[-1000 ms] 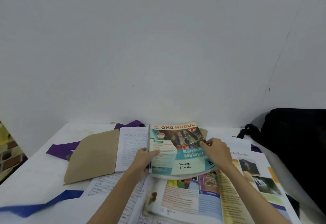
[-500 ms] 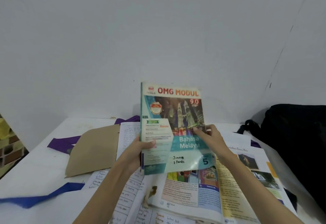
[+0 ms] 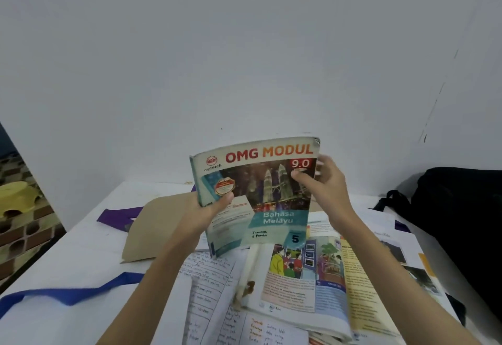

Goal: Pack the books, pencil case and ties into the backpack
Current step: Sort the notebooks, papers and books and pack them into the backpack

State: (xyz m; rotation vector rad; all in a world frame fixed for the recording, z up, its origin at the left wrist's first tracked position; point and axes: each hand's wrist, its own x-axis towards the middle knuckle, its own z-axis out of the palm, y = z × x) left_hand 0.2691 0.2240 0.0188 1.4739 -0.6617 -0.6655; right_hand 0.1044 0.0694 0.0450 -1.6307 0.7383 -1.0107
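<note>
Plain white wall [image 3: 244,46] behind a white table [image 3: 68,257], yellow stool [image 3: 17,195] on patterned floor [image 3: 24,238] at left

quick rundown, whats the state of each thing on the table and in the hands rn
OMG Modul book: closed, lifted upright off the table
left hand: grip on the book's left edge
right hand: grip on its top right corner
textbook: open, flat
handwritten notebook: open, flat
brown cover: flat
blue tie: loose
purple tie: loose
backpack: beside the wall

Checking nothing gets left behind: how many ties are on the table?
2: a purple tie at the far left, partly under the brown cover, and a blue tie near left. The books could hide more.
</note>
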